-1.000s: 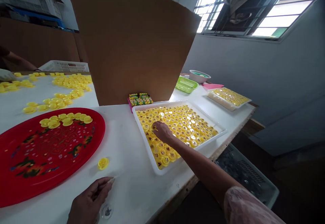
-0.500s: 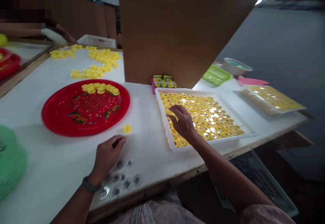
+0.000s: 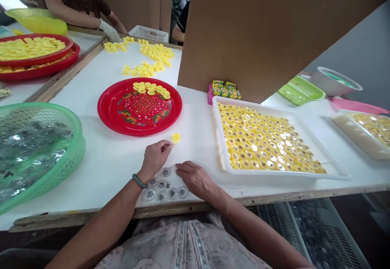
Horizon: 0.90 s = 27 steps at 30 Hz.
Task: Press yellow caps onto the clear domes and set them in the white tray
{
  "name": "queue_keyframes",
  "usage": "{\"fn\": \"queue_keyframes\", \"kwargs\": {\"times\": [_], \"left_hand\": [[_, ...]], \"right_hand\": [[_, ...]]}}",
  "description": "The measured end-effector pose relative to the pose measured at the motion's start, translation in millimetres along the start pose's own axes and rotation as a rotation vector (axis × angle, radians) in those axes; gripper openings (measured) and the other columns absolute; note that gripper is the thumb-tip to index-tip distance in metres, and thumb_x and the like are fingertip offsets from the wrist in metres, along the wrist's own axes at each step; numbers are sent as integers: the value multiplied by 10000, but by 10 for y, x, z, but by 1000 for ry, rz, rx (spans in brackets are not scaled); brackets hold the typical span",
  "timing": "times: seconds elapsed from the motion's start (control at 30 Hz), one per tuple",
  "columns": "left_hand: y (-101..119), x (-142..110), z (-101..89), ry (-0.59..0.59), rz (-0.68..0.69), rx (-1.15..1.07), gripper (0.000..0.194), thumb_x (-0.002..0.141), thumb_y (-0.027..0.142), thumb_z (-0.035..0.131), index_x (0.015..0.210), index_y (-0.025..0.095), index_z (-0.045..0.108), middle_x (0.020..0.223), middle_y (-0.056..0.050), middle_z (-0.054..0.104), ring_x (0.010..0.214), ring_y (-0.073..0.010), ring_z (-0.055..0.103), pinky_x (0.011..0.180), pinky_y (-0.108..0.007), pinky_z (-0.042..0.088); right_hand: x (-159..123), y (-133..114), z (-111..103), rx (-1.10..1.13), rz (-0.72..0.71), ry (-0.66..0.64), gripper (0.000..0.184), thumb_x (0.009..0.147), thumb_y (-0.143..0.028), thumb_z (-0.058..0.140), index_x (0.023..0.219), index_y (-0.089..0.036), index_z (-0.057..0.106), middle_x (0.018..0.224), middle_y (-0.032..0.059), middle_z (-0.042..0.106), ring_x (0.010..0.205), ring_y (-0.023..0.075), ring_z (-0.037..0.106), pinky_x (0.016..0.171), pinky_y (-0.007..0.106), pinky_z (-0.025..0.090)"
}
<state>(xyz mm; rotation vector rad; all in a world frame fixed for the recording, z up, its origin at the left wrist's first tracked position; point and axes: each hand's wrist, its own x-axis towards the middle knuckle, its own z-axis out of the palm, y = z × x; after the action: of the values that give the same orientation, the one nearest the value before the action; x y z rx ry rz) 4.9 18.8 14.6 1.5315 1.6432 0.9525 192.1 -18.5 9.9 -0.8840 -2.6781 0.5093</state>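
My left hand (image 3: 154,158), with a beaded bracelet at the wrist, is closed in a pinch around something thin and pale, too small to name. Just beyond its fingertips, a small yellow cup-shaped piece (image 3: 176,137) lies on the white table. My right hand (image 3: 196,178) rests low over the table, fingers extended and close together, beside several clear round discs (image 3: 172,193) with dark printed figures. Those discs lie near the table's front edge between my forearms. Behind my left hand is a red patterned tray (image 3: 137,127) holding several yellow pieces (image 3: 151,88).
Rows of yellow printed pieces fill most of a white tray (image 3: 336,170) at right. A green basket (image 3: 79,139) of clear discs stands at left. A cardboard panel (image 3: 243,29) rises behind. Across the table, a co-worker's gloved hand (image 3: 109,30) is near scattered yellow pieces (image 3: 155,55).
My right hand has come from over the white tray down to the clear discs. The left hand stays pinched by the yellow piece. The view has swung left.
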Motion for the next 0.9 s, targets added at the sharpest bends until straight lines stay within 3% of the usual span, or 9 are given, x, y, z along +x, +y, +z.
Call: {"fn": "queue_keyframes", "kwargs": {"times": [0.13, 0.23, 0.3, 0.43, 0.57, 0.67, 0.73, 0.83, 0.9], "left_hand": [[44, -57, 41, -131, 14, -93, 249, 808, 353, 533, 893, 180, 692, 762, -23, 679, 659, -149, 588, 625, -240, 433], [114, -108, 101, -322, -59, -291, 298, 815, 389, 523, 917, 170, 697, 748, -30, 675, 628, -148, 572, 593, -243, 435], [163, -135, 136, -381, -118, -465, 315, 803, 395, 544, 932, 149, 693, 765, -45, 675, 638, -145, 561, 603, -244, 440], [221, -171, 173, -348, -236, -736, 315, 727, 359, 657, 935, 124, 686, 807, -64, 677, 663, -131, 542, 651, -246, 447], [244, -178, 187, -252, -221, -734, 332, 703, 385, 684, 912, 127, 701, 769, -60, 673, 648, -134, 527, 635, -259, 443], [235, -158, 172, -181, -188, -658, 319, 709, 403, 669, 881, 136, 703, 759, -53, 670, 641, -135, 519, 621, -259, 435], [211, -132, 147, -181, -185, -642, 285, 725, 396, 649, 822, 132, 693, 724, -46, 652, 640, -135, 517, 619, -256, 430], [167, -79, 98, -262, -197, -630, 239, 741, 362, 628, 742, 126, 662, 674, -32, 617, 613, -122, 500, 598, -244, 410], [152, -37, 68, -322, -194, -595, 227, 743, 350, 620, 702, 128, 638, 642, -19, 591, 585, -112, 482, 569, -235, 388]], "right_hand": [[-67, 52, 15, 226, 214, 229, 224, 881, -143, 449, 1022, -172, 620, 1022, 98, 659, 931, 189, 596, 835, 342, 491], [-45, 36, -19, 646, 478, 439, 201, 898, -270, 469, 985, -186, 630, 931, 64, 671, 867, 169, 615, 789, 312, 503], [11, 26, -40, 923, 575, 553, 194, 885, -318, 500, 946, -192, 635, 915, 47, 663, 868, 164, 608, 784, 303, 497], [153, 23, -28, 1216, 660, 745, 152, 802, -339, 614, 849, -197, 638, 914, 38, 634, 797, 143, 577, 719, 271, 485], [251, -7, 36, 1341, 693, 738, 192, 799, -372, 606, 870, -193, 619, 908, 67, 636, 772, 154, 581, 652, 264, 487], [260, -27, 60, 1270, 685, 695, 210, 839, -382, 556, 880, -183, 613, 875, 71, 641, 769, 155, 594, 654, 265, 495], [235, -17, 36, 1082, 652, 656, 226, 855, -364, 545, 981, -187, 607, 900, 69, 646, 794, 158, 601, 696, 284, 505], [202, 36, -67, 646, 466, 542, 374, 836, -282, 590, 1202, -228, 538, 1086, 84, 618, 948, 186, 591, 820, 337, 498], [220, 81, -160, 400, 313, 428, 385, 841, -223, 578, 1223, -254, 536, 1147, 81, 599, 1023, 196, 573, 878, 354, 479]]}}
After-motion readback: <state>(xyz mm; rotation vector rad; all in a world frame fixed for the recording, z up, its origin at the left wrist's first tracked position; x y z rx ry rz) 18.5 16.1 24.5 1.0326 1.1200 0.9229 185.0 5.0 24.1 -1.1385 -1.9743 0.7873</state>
